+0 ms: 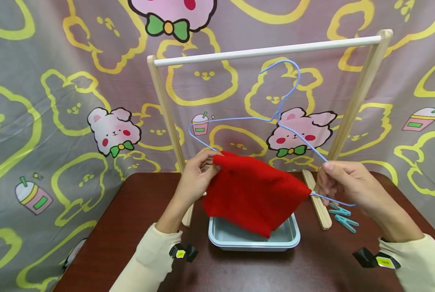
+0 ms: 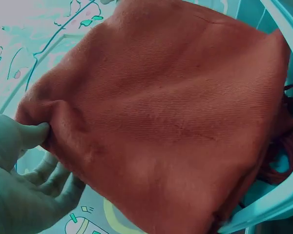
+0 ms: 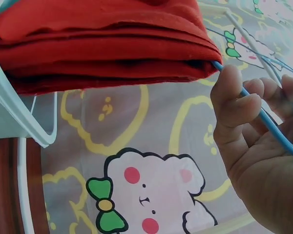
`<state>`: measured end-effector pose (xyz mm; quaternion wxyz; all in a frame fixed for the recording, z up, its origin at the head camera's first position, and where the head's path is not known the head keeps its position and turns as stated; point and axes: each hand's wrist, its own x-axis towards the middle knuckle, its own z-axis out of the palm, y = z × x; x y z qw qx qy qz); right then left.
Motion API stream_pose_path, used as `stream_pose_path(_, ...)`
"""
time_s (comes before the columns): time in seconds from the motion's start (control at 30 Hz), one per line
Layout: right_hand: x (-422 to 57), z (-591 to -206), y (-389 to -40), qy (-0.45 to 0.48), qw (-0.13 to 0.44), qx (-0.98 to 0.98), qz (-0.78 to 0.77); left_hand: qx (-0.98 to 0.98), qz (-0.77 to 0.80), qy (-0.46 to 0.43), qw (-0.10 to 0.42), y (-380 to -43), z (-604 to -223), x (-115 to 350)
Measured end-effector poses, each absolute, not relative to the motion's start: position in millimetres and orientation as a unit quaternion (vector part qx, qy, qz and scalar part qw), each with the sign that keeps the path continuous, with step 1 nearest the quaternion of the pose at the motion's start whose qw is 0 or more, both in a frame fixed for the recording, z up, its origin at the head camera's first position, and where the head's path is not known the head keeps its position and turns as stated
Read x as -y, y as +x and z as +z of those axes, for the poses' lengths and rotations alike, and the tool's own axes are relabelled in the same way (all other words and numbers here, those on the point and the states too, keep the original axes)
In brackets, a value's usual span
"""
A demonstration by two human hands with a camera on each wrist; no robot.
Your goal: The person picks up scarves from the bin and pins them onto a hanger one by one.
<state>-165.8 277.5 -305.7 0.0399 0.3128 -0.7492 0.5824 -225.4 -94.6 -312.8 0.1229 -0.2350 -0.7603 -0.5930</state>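
A folded red cloth (image 1: 253,190) hangs over the lower bar of a thin blue clothes hanger (image 1: 298,76). With thumb and fingers my left hand (image 1: 197,174) pinches the cloth's upper left corner; in the left wrist view the thumb (image 2: 34,134) lies on the fabric. My right hand (image 1: 348,182) grips the hanger's right side. Seen from the right wrist, fingers curl round the blue wire (image 3: 278,134) just beyond the cloth's edge, and the fabric shows several stacked layers. Most of the lower bar is hidden inside the cloth.
Under the cloth stands a pale blue basin (image 1: 253,245) on the dark brown table (image 1: 137,231). Dark red stringy material (image 2: 268,168) shows inside it. Behind rises a wooden rack with a white rail (image 1: 268,51). Two turquoise clothespins (image 1: 346,223) lie at right.
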Motion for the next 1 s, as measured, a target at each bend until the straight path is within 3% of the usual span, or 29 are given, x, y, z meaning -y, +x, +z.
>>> stream_pose_path(0.47,-276,-300,-163,0.315,0.036,0.753,0.577,0.792,-0.532,-0.207,0.215,-220,-304,90)
stream_pose_path(1.0,-274,-295,-162,0.295,0.041,0.770,0.565,0.802,-0.482,-0.268,0.227,-211,-306,96)
